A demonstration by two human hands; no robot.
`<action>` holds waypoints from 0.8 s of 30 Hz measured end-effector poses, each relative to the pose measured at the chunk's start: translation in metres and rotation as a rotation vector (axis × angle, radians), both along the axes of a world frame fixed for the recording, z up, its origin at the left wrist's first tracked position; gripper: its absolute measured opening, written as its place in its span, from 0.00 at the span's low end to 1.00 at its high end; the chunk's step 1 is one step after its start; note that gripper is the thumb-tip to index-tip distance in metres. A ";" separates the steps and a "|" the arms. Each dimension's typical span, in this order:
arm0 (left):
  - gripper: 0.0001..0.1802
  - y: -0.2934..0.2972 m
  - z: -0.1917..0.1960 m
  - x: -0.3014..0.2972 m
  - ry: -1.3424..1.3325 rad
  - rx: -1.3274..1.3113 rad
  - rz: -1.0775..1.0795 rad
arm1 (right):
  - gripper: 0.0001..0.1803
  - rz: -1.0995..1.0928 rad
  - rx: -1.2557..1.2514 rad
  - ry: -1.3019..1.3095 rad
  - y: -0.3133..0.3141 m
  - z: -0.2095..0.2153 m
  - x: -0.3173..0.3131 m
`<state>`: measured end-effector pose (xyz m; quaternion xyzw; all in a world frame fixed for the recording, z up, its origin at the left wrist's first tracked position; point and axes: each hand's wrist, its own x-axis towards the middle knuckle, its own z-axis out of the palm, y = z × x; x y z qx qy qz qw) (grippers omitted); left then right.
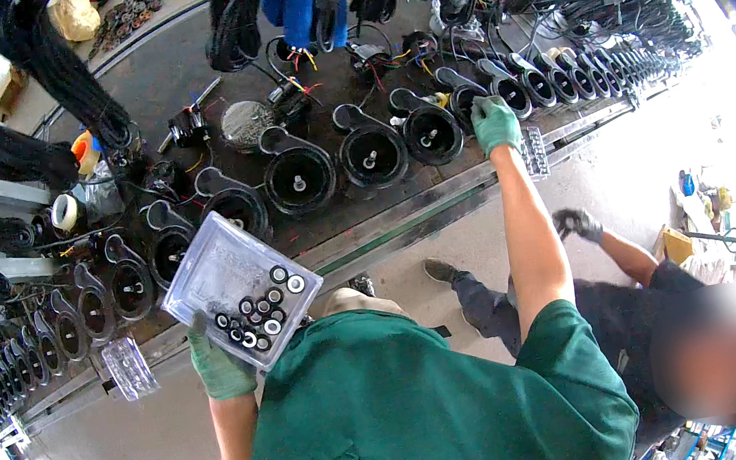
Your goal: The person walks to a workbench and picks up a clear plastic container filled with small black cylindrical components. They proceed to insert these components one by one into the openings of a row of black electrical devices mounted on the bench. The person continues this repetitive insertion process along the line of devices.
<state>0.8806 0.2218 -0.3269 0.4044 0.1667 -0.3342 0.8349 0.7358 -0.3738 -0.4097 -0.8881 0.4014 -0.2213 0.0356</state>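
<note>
My left hand [219, 362], in a pale green glove, grips the edge of a clear plastic box [200, 255] tilted against my front. Several small round black-and-silver parts [259, 318] lie toward the box's near end. My right hand [496, 123], gloved alike, reaches over a round black housing [466, 105] in the row on the bench. Its fingers point down and are bent together; whatever they hold is hidden. To its left stand more black housings [373, 158], each with a curved spout and a metal shaft in the middle.
The row of housings runs along the bench [321, 237] both ways. Behind it lie coiled black cables [237, 21], coloured wires and a roll of tape [67, 212]. Clear trays [130, 368] hang at the bench edge. A co-worker [611, 327] stands at my right, one gloved hand near the bench.
</note>
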 end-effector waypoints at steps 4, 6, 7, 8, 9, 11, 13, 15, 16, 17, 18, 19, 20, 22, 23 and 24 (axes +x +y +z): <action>0.48 -0.049 0.007 -0.020 -0.014 -0.043 -0.040 | 0.20 0.157 0.038 -0.121 -0.007 -0.001 -0.023; 0.48 -0.071 0.010 -0.032 -0.015 -0.022 -0.034 | 0.23 0.208 0.124 -0.230 -0.002 0.008 -0.026; 0.48 -0.082 0.013 -0.037 -0.012 -0.031 -0.042 | 0.24 0.187 0.250 -0.289 -0.008 0.003 -0.031; 0.47 -0.091 0.011 -0.039 0.003 -0.055 -0.067 | 0.23 0.170 0.305 -0.310 -0.008 0.001 -0.035; 0.47 -0.097 0.010 -0.042 0.021 -0.074 -0.081 | 0.22 0.162 0.367 -0.327 0.002 0.010 -0.032; 0.45 -0.115 0.018 -0.047 0.058 -0.072 -0.119 | 0.20 0.173 0.511 -0.404 0.028 0.026 -0.030; 0.45 -0.130 0.025 -0.046 0.081 -0.061 -0.177 | 0.20 0.326 0.712 -0.482 0.073 0.058 -0.024; 0.45 -0.142 0.024 -0.042 0.080 -0.064 -0.197 | 0.20 0.490 0.806 -0.374 0.118 0.103 -0.026; 0.45 -0.152 0.015 -0.037 0.053 -0.118 -0.204 | 0.21 0.574 0.776 -0.227 0.134 0.124 -0.026; 0.47 -0.160 0.009 -0.031 0.107 -0.226 -0.235 | 0.21 0.753 0.519 -0.087 0.144 0.136 -0.025; 0.47 -0.167 0.016 -0.030 0.163 -0.332 -0.296 | 0.21 0.924 0.249 0.062 0.152 0.147 -0.024; 0.48 -0.175 0.013 -0.027 0.128 -0.338 -0.303 | 0.22 0.931 0.301 0.076 0.164 0.154 -0.023; 0.49 -0.180 0.009 -0.025 0.093 -0.344 -0.309 | 0.22 0.938 0.354 0.089 0.176 0.159 -0.021; 0.47 -0.192 0.000 -0.023 0.123 -0.388 -0.330 | 0.22 0.900 0.290 0.228 0.183 0.165 -0.015; 0.47 -0.198 -0.004 -0.024 0.138 -0.409 -0.337 | 0.23 0.891 0.266 0.228 0.184 0.165 -0.012; 0.46 -0.203 -0.006 -0.024 0.150 -0.428 -0.343 | 0.23 0.886 0.249 0.215 0.186 0.164 -0.010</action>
